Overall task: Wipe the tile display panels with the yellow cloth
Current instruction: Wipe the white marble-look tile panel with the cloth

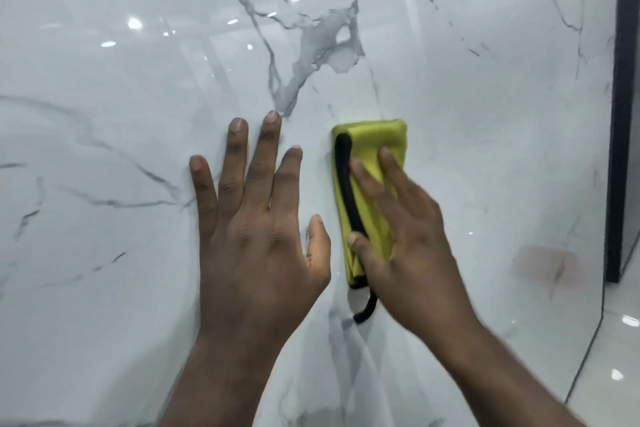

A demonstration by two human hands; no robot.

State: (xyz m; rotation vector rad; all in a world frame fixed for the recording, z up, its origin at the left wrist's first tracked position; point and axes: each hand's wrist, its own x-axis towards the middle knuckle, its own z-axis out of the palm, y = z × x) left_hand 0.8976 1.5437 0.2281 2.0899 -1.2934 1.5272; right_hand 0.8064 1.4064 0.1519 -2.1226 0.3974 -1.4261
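The folded yellow cloth [375, 142] lies flat against the glossy marble-look tile panel [138, 80] just right of the frame's centre. Its long axis runs up and down the frame, with the black edging [346, 177] along its left side. The right hand [412, 236] comes in from the lower right and presses on the cloth's lower half, fingers fairly straight and angled to the upper left, thumb on the edging. The left hand [256, 218] is spread flat on the tile just left of the cloth, not touching it. A sideways stroke would probably sweep the widest band; leftward the left hand blocks it, rightward the tile is open up to the dark frame [623, 114]
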